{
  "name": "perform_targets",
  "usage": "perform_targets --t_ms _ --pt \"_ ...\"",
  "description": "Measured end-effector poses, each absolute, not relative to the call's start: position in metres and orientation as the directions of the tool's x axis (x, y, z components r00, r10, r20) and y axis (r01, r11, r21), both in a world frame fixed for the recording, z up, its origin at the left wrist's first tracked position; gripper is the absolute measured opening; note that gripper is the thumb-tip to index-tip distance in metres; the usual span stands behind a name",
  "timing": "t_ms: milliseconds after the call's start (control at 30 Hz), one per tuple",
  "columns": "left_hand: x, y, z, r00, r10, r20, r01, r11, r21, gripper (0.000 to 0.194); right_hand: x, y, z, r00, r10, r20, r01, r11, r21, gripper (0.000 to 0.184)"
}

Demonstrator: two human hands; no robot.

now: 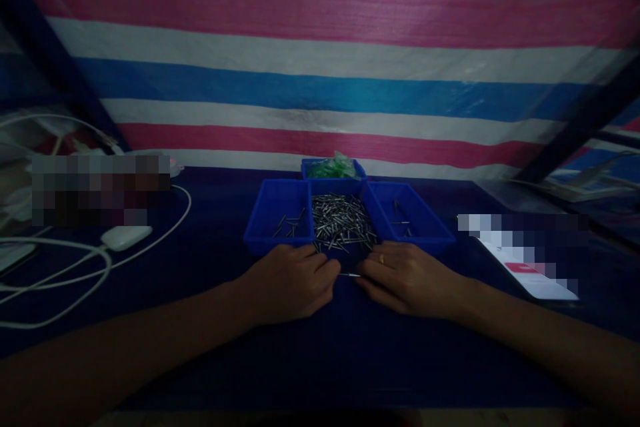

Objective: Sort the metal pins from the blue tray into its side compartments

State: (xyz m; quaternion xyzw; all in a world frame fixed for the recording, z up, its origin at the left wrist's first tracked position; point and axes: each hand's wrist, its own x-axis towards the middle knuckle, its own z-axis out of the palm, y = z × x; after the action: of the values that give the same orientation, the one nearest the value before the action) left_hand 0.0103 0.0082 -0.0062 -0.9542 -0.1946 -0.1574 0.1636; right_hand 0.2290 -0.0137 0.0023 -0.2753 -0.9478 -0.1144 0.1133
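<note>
A thin metal pin (351, 274) spans the gap between my two hands, just above the blue tabletop. My left hand (299, 280) is closed, its thumb and fingertips pinched at the pin's left end. On the other side, my right hand (407, 277), with a ring on one finger, pinches the right end. Right behind the hands lies a heap of loose metal pins (343, 220). A blue bin (280, 203) with a few pins stands left of the heap, and another blue bin (407, 210) with a few pins stands right of it.
A smaller blue bin (334, 181) at the back holds a green plastic bag (336, 165). White cables (107, 267) and a white charger-like block (127, 237) lie at left. A lit phone (547, 285) lies at right. A striped sheet (320, 20) hangs behind the table.
</note>
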Motion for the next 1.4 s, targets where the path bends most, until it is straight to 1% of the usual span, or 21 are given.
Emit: perform_targets --t_ms 233,433,1067,1400 --pt "0.0105 0.0088 -0.0058 0.873 0.315 0.371 0.422 -0.871 -0.252 0.012 0.2293 -0.0137 0.0011 -0.82 0.502 0.275 0.551 0.823 0.141 0.025" --pt "0.0112 0.0091 -0.0064 0.873 0.307 0.38 0.417 -0.873 -0.254 0.012 0.2294 -0.0131 0.001 -0.821 0.493 0.287 0.548 0.822 0.154 0.026" --pt "0.0108 0.0077 -0.0059 0.869 0.316 0.381 0.428 -0.867 -0.256 0.012 0.2301 -0.013 0.0004 -0.819 0.51 0.263 0.556 0.818 0.143 0.025" --pt "0.0112 0.0088 -0.0046 0.879 0.32 0.355 0.418 -0.874 -0.249 0.012 0.2301 -0.0134 0.0015 -0.821 0.508 0.259 0.553 0.821 0.14 0.025"
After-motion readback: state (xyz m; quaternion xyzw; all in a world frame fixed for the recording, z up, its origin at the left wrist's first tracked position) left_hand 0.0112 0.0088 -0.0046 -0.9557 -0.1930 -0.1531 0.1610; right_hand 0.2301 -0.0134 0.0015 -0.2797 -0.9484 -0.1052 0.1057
